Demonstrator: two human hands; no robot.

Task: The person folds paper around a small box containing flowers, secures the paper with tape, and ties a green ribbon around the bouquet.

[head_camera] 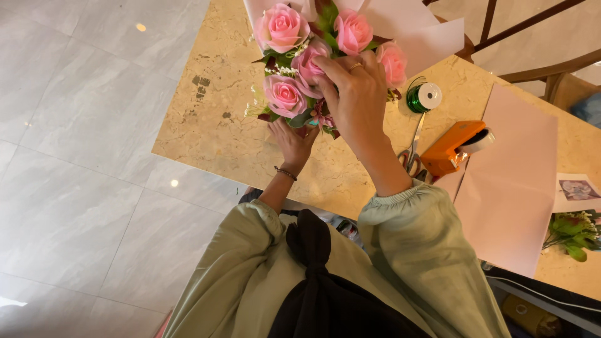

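Bouquet (300, 69) stems hidden by left hand (292, 141); right hand (357, 94) covers blooms.

The table (213, 131) is polished beige stone, veined like marble, with a few dark worn patches on its left part. The floor (75, 156) is glossy grey tile that catches the ceiling lights. The roses (285, 59) have soft, matt pink petals like cloth. Far behind them lies smooth white wrapping paper (413, 34); to the right, a matt pink paper sheet (507, 188). The tape dispenser (447, 147) is shiny orange plastic, the scissors (413, 141) bright metal, the ribbon spool (422, 97) glossy green. The sleeve (426, 250) is soft olive cloth.
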